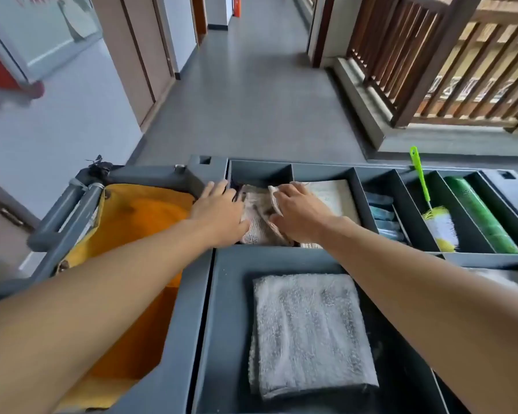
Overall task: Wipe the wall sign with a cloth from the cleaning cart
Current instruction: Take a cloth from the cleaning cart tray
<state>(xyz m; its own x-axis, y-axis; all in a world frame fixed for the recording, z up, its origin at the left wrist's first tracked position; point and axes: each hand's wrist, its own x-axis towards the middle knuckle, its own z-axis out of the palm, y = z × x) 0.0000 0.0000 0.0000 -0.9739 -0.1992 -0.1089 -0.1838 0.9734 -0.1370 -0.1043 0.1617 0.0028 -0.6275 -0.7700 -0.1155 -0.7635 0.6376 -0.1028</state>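
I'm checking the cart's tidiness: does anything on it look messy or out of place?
Only the crumpled cloth in the far compartment, bunched between the left hand and right hand. The gray towel nearby lies neatly folded.

We reach both bare forearms forward and inward, wrists nearly meeting ahead of us; our left hand (219, 215) lies palm down, fingers stretched forward and slightly spread, thumb tucked toward the right; our right hand (298, 212) sits just beside it, knuckles up, fingers curled and pinching a fold of fabric at the fingertips.
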